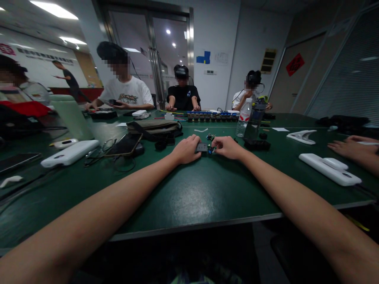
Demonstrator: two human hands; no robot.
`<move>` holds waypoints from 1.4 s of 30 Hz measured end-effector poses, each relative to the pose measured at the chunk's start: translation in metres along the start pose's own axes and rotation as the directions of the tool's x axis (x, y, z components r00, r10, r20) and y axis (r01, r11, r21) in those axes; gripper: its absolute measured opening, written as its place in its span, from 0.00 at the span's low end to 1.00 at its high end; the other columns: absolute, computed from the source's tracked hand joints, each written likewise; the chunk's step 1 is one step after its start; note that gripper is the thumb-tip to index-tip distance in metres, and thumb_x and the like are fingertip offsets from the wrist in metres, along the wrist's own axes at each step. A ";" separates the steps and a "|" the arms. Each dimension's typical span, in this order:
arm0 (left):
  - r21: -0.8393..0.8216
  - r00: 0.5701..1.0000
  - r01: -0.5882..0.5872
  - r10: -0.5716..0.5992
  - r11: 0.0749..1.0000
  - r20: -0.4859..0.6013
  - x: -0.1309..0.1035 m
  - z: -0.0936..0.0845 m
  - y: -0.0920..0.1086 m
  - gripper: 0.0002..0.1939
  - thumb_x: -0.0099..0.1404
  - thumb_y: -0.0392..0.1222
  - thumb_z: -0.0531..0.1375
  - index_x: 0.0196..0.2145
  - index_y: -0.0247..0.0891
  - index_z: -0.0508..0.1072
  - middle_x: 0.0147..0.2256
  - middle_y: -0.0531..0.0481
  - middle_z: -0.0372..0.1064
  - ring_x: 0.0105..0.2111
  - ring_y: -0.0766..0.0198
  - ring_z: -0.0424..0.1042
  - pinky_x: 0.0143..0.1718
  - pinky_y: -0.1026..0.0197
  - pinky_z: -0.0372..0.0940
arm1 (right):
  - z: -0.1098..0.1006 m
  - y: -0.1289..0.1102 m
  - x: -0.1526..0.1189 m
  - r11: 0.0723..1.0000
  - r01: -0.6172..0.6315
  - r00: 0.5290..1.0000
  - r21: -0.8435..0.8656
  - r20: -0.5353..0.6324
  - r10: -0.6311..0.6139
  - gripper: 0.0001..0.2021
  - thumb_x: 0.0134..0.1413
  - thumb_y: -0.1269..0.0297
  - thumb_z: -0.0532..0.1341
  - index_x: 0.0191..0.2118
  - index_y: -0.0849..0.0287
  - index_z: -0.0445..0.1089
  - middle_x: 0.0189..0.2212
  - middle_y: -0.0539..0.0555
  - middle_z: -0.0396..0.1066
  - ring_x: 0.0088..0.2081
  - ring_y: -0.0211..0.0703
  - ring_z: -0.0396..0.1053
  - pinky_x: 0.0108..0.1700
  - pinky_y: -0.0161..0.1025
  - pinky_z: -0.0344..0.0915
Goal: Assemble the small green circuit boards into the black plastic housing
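Near the middle of the green table (189, 193), my left hand (188, 150) is closed around the left end of a small grey box (201, 147) with marks on its face. My right hand (227, 148) is just to the right, its fingers pinched at a small dark and blue part (211, 150) beside the box's right end. Whether that part touches the box is too small to tell. Another small metallic part (210, 137) lies just behind, between the two hands.
A phone (126, 144), a fabric bag (156, 127) and a green bottle (71, 118) stand or lie left. A clear bottle (244, 118), black tray (257, 144) and white device (328, 169) are right. Several people sit around; another person's hands (355, 148) rest at far right.
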State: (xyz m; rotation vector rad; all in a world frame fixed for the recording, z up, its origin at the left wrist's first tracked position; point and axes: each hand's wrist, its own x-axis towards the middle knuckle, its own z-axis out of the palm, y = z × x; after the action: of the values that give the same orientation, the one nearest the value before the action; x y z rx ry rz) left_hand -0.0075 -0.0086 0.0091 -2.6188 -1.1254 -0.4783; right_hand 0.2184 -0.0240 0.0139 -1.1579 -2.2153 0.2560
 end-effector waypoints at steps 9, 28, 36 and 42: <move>0.001 0.999 0.029 -0.029 1.000 0.029 0.001 0.001 -0.001 0.16 0.63 0.45 0.56 0.47 0.38 0.64 0.45 0.40 0.72 0.46 0.49 0.73 0.48 0.51 0.67 | 0.001 -0.003 0.001 1.000 -0.025 1.000 -0.010 -0.004 0.025 0.12 0.41 0.83 0.63 0.31 0.61 0.74 0.23 0.46 0.70 0.27 0.35 0.68 0.34 0.31 0.60; 0.013 0.997 0.048 -0.049 0.999 0.061 -0.001 0.000 0.001 0.17 0.66 0.47 0.56 0.50 0.38 0.62 0.41 0.40 0.77 0.42 0.48 0.78 0.43 0.52 0.68 | 0.001 0.006 0.003 0.992 -0.007 0.994 0.124 -0.111 0.021 0.13 0.42 0.82 0.60 0.33 0.60 0.75 0.28 0.50 0.75 0.29 0.35 0.70 0.36 0.33 0.65; 0.020 0.995 0.061 -0.062 0.998 0.072 -0.001 0.000 0.002 0.19 0.64 0.46 0.57 0.50 0.38 0.62 0.43 0.39 0.77 0.43 0.49 0.78 0.44 0.53 0.69 | 0.002 0.010 0.003 0.961 -0.056 0.990 0.272 -0.108 0.089 0.12 0.41 0.79 0.59 0.32 0.62 0.75 0.25 0.49 0.73 0.27 0.35 0.69 0.35 0.33 0.66; -0.001 0.995 0.073 -0.072 0.997 0.067 -0.001 0.001 0.000 0.20 0.62 0.45 0.57 0.51 0.38 0.63 0.43 0.39 0.77 0.43 0.49 0.78 0.45 0.53 0.69 | 0.000 0.012 0.002 0.969 -0.064 0.980 0.237 -0.166 0.106 0.11 0.41 0.78 0.60 0.33 0.62 0.76 0.25 0.50 0.73 0.28 0.36 0.69 0.35 0.33 0.64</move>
State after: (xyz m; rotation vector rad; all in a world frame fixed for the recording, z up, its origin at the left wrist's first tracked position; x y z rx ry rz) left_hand -0.0077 -0.0090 0.0075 -2.6222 -1.2453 -0.4100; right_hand 0.2256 -0.0156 0.0095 -1.1041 -1.9261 0.4174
